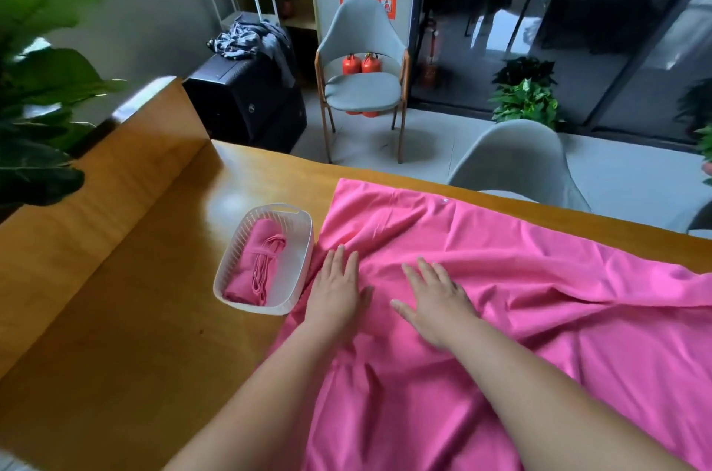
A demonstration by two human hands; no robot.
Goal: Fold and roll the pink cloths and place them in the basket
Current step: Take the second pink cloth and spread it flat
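A large pink cloth [520, 278] lies spread and wrinkled over the right half of the wooden table [115, 316]. My left hand [337, 287] rests flat on the cloth near its left edge, fingers apart. My right hand [433, 297] lies flat on the cloth just to the right of it, fingers spread. Neither hand grips anything. A white slatted basket [304, 235] stands on the table directly left of the cloth. Inside it lies a rolled pink cloth [252, 270] with its strap bunched on top.
A raised wooden ledge [127, 162] borders the table on the left, with large green leaves [34, 93] above it. Beyond the far edge stand a grey chair [516, 158], another grey chair [364, 85] and a black case [246, 96].
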